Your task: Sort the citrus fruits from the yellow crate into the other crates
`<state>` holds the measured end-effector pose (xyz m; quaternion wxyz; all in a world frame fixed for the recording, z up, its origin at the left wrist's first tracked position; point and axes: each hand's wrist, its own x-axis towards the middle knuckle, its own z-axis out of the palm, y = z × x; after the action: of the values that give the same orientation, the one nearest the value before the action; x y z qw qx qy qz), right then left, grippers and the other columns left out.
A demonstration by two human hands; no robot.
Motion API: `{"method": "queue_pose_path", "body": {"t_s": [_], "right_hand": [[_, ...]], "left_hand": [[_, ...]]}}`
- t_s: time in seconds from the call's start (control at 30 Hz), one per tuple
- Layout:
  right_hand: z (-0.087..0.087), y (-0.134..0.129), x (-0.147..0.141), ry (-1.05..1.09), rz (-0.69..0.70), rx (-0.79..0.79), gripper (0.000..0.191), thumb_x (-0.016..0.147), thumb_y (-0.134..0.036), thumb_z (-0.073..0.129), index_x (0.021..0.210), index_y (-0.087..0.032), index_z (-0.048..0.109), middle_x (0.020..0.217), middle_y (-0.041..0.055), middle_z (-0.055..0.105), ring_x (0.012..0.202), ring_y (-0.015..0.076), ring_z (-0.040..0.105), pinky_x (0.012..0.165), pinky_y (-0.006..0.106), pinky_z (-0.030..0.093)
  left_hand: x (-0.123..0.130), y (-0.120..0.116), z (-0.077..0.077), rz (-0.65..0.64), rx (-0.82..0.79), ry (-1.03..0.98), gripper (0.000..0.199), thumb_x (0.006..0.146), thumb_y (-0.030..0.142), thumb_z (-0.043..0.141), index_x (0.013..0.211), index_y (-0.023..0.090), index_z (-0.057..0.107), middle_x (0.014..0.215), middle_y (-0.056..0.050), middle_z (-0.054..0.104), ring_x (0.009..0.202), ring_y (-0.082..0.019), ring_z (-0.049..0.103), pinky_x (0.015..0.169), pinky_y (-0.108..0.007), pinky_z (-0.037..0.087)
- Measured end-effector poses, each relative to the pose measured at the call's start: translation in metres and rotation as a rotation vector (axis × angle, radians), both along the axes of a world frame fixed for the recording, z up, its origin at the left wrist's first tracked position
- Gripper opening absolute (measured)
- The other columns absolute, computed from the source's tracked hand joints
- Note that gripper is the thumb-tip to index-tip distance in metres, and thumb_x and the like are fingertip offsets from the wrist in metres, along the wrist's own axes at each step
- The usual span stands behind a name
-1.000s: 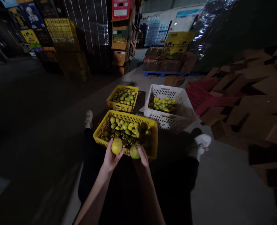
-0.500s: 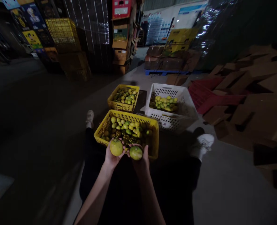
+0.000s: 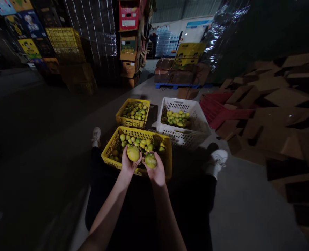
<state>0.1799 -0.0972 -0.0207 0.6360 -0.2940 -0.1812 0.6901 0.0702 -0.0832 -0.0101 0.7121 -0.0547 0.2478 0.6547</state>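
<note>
My left hand is closed around a yellow lemon, its face turned up toward me. Beside it, my right hand grips a greener, blotched lemon. Both hands hover close together over the near side of a yellow crate, partly covering its contents. Inside that crate lie many yellow and green lemons. Behind it stands a smaller yellow crate well filled with similar fruit. To its right, a white crate holds a heap of yellow-green lemons toward its left side.
My outstretched legs flank the near crate, with a white shoe on the right. A red crate and piled flattened cardboard lie to the right. Stacked boxes and a blue pallet stand farther back.
Both hands have risen slightly and moved farther over the near crate, still holding their lemons. The right-hand lemon has turned, showing a more blotched side. The camera view has shifted a little.
</note>
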Motion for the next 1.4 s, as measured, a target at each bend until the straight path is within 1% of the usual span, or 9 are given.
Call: {"method": "queue_pose_path", "body": {"t_s": [0.2,0.4,0.57,0.8,0.97,1.1,1.23,1.3,1.4], "right_hand": [[-0.002,-0.004,-0.003,-0.014,-0.018,-0.035,0.025,0.068,-0.042,0.073,0.079,-0.022,0.064,0.077,-0.0003,0.068,0.065,0.0141,0.065,0.057,0.026,0.056],[0.000,-0.006,0.002,-0.076,0.050,0.015,0.018,0.068,-0.038,0.070,0.072,-0.022,0.063,0.069,0.0010,0.065,0.070,0.0188,0.067,0.057,0.030,0.055],[0.000,-0.008,0.007,0.000,0.027,-0.048,0.023,0.074,-0.045,0.059,0.075,-0.023,0.067,0.077,0.0037,0.069,0.072,0.0204,0.067,0.067,0.038,0.057],[-0.012,-0.005,0.001,0.135,-0.012,-0.025,0.015,0.071,-0.033,0.063,0.083,-0.025,0.067,0.091,0.0026,0.073,0.097,0.0226,0.066,0.088,0.049,0.054],[-0.020,0.001,-0.006,0.168,0.003,-0.056,0.029,0.075,-0.046,0.068,0.094,-0.024,0.067,0.098,0.0032,0.072,0.103,0.0212,0.065,0.093,0.044,0.054],[-0.025,0.000,-0.005,0.055,0.080,-0.092,0.042,0.073,-0.061,0.066,0.090,-0.023,0.067,0.083,0.0039,0.071,0.080,0.0196,0.068,0.076,0.037,0.059],[-0.020,-0.005,-0.005,-0.201,-0.076,0.066,0.041,0.069,-0.047,0.076,0.104,-0.029,0.064,0.097,0.0005,0.068,0.080,0.0176,0.065,0.068,0.033,0.057],[-0.016,-0.007,-0.007,-0.454,-0.177,0.173,0.045,0.065,-0.038,0.080,0.107,-0.030,0.065,0.106,0.0025,0.065,0.092,0.0208,0.062,0.075,0.036,0.055],[-0.015,-0.010,-0.013,-0.758,-0.248,0.368,0.032,0.071,-0.037,0.074,0.102,-0.029,0.071,0.112,0.0067,0.064,0.114,0.0270,0.053,0.100,0.046,0.043]], "left_hand": [[-0.004,-0.015,0.003,-0.083,-0.024,0.130,0.017,0.081,0.029,0.054,0.076,0.015,0.062,0.065,-0.002,0.062,0.056,-0.015,0.062,0.046,-0.024,0.050],[-0.007,-0.021,0.003,-0.062,0.035,0.180,0.012,0.075,0.026,0.057,0.071,0.015,0.060,0.065,-0.002,0.062,0.058,-0.015,0.062,0.047,-0.023,0.051],[-0.009,-0.020,0.002,-0.019,-0.044,0.078,0.021,0.083,0.029,0.048,0.088,0.015,0.064,0.076,-0.003,0.066,0.065,-0.015,0.066,0.052,-0.026,0.055],[-0.010,-0.014,-0.002,0.095,-0.112,0.027,0.037,0.091,0.034,0.045,0.118,0.012,0.059,0.091,-0.009,0.070,0.088,-0.021,0.069,0.071,-0.029,0.059],[-0.010,-0.013,-0.001,0.051,-0.103,0.050,0.044,0.094,0.039,0.041,0.120,0.008,0.058,0.092,-0.012,0.071,0.087,-0.021,0.070,0.069,-0.027,0.058],[-0.011,-0.019,0.000,0.029,-0.034,0.012,0.042,0.092,0.039,0.043,0.114,0.009,0.061,0.095,-0.014,0.071,0.089,-0.022,0.069,0.072,-0.029,0.058],[-0.005,-0.027,-0.002,0.095,0.077,-0.024,0.037,0.086,0.036,0.047,0.108,0.012,0.064,0.097,-0.014,0.071,0.101,-0.024,0.066,0.084,-0.036,0.056],[0.002,-0.030,-0.004,0.124,0.072,-0.011,0.034,0.084,0.033,0.047,0.105,0.013,0.066,0.095,-0.012,0.071,0.102,-0.024,0.065,0.087,-0.035,0.054],[0.014,-0.032,-0.008,0.147,0.029,-0.005,0.034,0.080,0.028,0.046,0.105,0.015,0.066,0.094,-0.010,0.072,0.103,-0.021,0.065,0.090,-0.031,0.051]]}}
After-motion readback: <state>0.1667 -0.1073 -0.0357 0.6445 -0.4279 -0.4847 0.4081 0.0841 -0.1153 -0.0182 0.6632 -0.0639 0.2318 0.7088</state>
